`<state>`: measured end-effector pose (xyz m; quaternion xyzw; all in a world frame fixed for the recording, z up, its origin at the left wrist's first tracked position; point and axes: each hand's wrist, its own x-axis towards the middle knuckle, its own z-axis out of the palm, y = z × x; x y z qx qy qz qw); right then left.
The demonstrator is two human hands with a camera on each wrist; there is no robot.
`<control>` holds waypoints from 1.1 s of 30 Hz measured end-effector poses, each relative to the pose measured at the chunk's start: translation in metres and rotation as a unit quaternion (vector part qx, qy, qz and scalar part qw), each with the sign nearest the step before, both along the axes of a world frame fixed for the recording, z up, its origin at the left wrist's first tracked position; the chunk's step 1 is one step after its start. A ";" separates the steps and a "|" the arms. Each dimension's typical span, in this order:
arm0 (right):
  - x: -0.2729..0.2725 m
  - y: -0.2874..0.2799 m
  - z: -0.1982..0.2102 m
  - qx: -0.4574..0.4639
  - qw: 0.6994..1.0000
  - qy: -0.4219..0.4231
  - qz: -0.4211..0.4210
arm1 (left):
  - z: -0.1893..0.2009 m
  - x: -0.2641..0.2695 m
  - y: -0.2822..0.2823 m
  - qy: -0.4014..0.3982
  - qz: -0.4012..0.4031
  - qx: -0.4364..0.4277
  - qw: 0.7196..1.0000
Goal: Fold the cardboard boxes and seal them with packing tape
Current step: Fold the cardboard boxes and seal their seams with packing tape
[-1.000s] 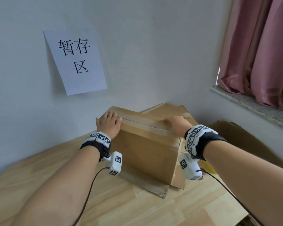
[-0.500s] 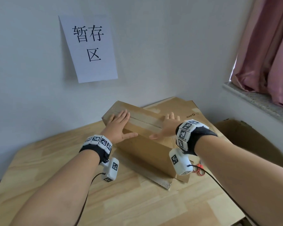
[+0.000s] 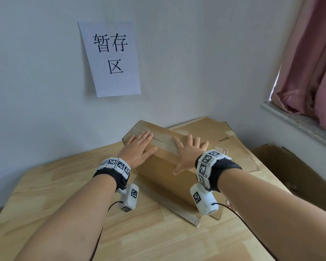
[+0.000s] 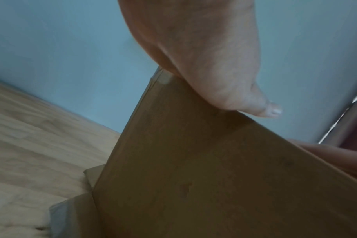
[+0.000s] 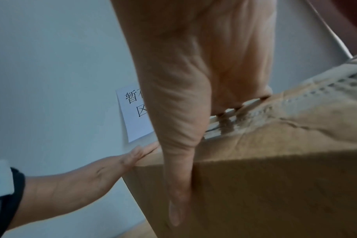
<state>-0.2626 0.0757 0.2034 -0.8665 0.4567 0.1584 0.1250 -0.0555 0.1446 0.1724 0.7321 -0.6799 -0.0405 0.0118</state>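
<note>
Pressure is what this step wants, as I judge it: both palms flat along the tape strip (image 3: pixel 163 141) that runs over the top seam of the cardboard box (image 3: pixel 164 178), rubbing outward from the middle so the tape beds down without bubbles, then down over the box ends. My left hand (image 3: pixel 139 149) lies open on the left part of the top, fingers straight and together, thumb along the near top edge, holding nothing. My right hand (image 3: pixel 189 152) is spread open on the right part, fingers splayed across the tape and thumb hanging down over the near face; it grips nothing either. I would keep the box square against the wooden table (image 3: pixel 73 213) while pressing, since it could slide. The box stands at the far middle of the table, close to the wall, with its lower flaps (image 3: pixel 186 215) splayed out on the tabletop on the near side, so I take the underside to be unsealed yet. It is plain brown, and the right wrist view shows its top creased and the tape wrinkled near the right end. Just behind it on the right lies a flattened cardboard sheet (image 3: pixel 224 138) with a small printed mark.
</note>
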 end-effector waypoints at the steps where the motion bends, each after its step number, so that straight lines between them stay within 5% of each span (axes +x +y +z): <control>1: -0.002 -0.001 0.000 0.001 1.000 -0.003 -0.001 | 0.002 0.002 -0.001 0.000 0.007 -0.001 1.000; 5: -0.004 -0.004 0.001 0.003 1.000 -0.009 0.000 | 0.006 0.007 -0.008 -0.001 0.064 -0.010 0.998; 10: -0.007 -0.006 -0.003 0.000 1.000 -0.022 0.002 | 0.011 0.020 -0.018 0.114 0.187 -0.054 0.974; 18: -0.030 -0.024 -0.002 0.015 0.993 -0.118 -0.024 | -0.006 0.024 -0.012 0.396 0.382 -0.120 0.827; 22: -0.044 -0.039 0.011 0.007 0.978 -0.197 -0.065 | -0.005 0.019 -0.004 0.395 0.393 -0.078 0.827; 27: -0.065 -0.055 0.023 0.030 0.928 -0.351 -0.123 | 0.012 0.026 -0.012 0.382 0.423 -0.060 0.820; 33: -0.074 -0.061 0.020 0.148 0.794 -0.551 -0.210 | 0.000 0.038 -0.033 0.468 0.436 -0.044 0.768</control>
